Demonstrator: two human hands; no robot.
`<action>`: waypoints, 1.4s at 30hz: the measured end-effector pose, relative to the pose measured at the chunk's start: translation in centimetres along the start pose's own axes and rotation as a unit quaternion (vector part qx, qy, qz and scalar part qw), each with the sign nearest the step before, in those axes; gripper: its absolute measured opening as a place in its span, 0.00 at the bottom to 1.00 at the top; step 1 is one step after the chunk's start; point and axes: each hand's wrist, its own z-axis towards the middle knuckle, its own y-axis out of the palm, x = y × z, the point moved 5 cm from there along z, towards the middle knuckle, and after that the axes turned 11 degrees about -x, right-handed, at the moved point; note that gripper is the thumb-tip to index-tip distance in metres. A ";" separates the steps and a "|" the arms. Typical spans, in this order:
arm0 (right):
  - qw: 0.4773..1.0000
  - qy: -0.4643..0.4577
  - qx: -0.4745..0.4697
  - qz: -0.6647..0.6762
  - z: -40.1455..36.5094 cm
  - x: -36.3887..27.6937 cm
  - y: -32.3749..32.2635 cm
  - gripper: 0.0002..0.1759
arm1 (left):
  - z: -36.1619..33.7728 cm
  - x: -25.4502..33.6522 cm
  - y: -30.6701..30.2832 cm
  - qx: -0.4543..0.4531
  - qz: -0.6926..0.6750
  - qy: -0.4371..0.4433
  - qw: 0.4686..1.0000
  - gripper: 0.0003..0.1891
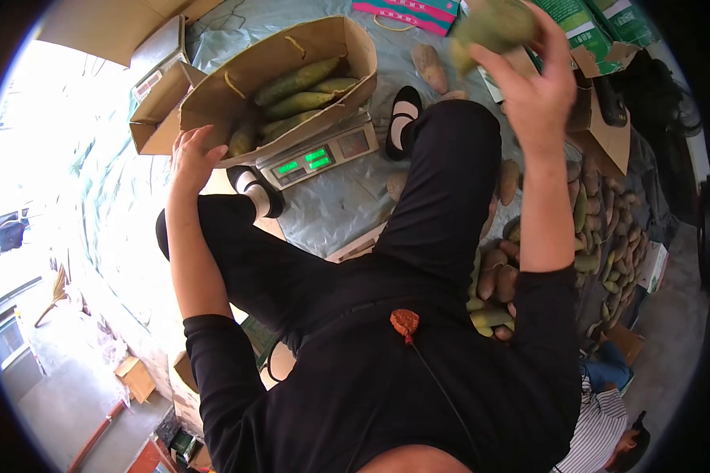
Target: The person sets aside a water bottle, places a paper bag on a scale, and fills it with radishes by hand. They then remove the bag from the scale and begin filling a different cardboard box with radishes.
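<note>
My left hand (191,160) is at the near left corner of a brown paper bag (356,47), its fingers and thumb about the rim. Several long green radish-like vegetables (300,81) lie inside the bag. The bag sits on a digital scale (323,156) with lit green digits. Raised at the upper right, my right hand (535,91) grips a thick green vegetable (493,31), blurred by motion; its exact kind cannot be made out.
A heap of reddish-brown tubers and green vegetables (603,236) lies to the right. Green cartons (572,24) and a pink-and-teal box (410,12) stand at the back. A person in a striped shirt (599,430) is at lower right. Plastic sheeting (331,209) covers the floor.
</note>
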 end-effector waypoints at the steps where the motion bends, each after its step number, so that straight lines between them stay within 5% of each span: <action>1: 0.996 -0.095 0.004 0.002 1.2 -0.7 1.4 0.33 | 0.0 -0.1 0.0 0.000 0.000 0.001 1.000 0.25; 2: 0.982 -0.188 0.007 0.003 2.1 -1.4 2.8 0.36 | 0.1 -0.1 0.1 0.001 0.001 0.003 1.000 0.24; 4: 0.973 -0.215 -0.004 -0.081 3.0 -5.1 5.5 0.33 | 0.2 -0.3 0.2 0.001 0.003 0.006 1.000 0.24; 9: 0.977 -0.174 -0.104 -0.069 3.4 -8.6 14.5 0.24 | 0.7 -0.6 0.4 -0.024 -0.010 0.000 1.000 0.24; 11: 0.960 -0.156 -0.143 -0.185 1.9 -7.5 18.9 0.24 | 0.8 -1.2 0.7 -0.025 -0.004 0.006 1.000 0.24; 15: 0.957 -0.111 -0.220 -0.153 0.9 -3.4 17.8 0.19 | 0.5 -2.0 1.0 -0.036 0.000 0.003 0.999 0.24; 17: 0.966 -0.084 -0.182 -0.166 1.0 -1.7 13.6 0.19 | 0.4 -2.0 1.0 -0.046 -0.005 0.011 0.999 0.24; 18: 0.960 -0.028 -0.258 -0.106 1.9 -1.5 10.4 0.20 | 0.4 -2.1 1.0 -0.063 -0.025 -0.006 0.998 0.24; 19: 0.972 -0.084 -0.176 -0.128 1.5 -0.4 8.1 0.16 | 0.3 -2.3 1.1 -0.082 -0.045 -0.023 0.995 0.25; 22: 0.975 0.115 -0.165 -0.095 -0.4 4.8 2.1 0.17 | 0.5 -3.1 1.8 -0.087 -0.052 -0.003 0.995 0.25; 26: 0.957 0.234 -0.135 -0.108 -9.4 18.3 -3.4 0.19 | 0.8 -3.4 2.1 -0.102 -0.078 -0.006 0.992 0.24; 30: 0.894 0.379 -0.158 -0.181 -21.5 24.6 -7.7 0.18 | 1.1 -3.3 2.4 -0.121 -0.054 0.001 0.991 0.25; 35: 0.813 0.517 -0.183 -0.197 -36.5 27.7 -8.3 0.15 | 1.4 -3.0 2.4 -0.123 -0.069 -0.015 0.990 0.25; 37: 0.821 0.510 -0.179 -0.185 -42.7 29.0 -7.4 0.12 | 1.4 -2.5 2.3 -0.126 -0.074 -0.022 0.989 0.24; 39: 0.771 0.612 -0.157 -0.083 -48.1 29.8 -6.1 0.10 | 1.6 -2.6 2.6 -0.125 -0.065 -0.017 0.990 0.24; 42: 0.751 0.634 -0.178 -0.033 -51.2 29.5 -4.5 0.09 | 2.0 -3.1 2.8 -0.117 -0.048 -0.012 0.992 0.24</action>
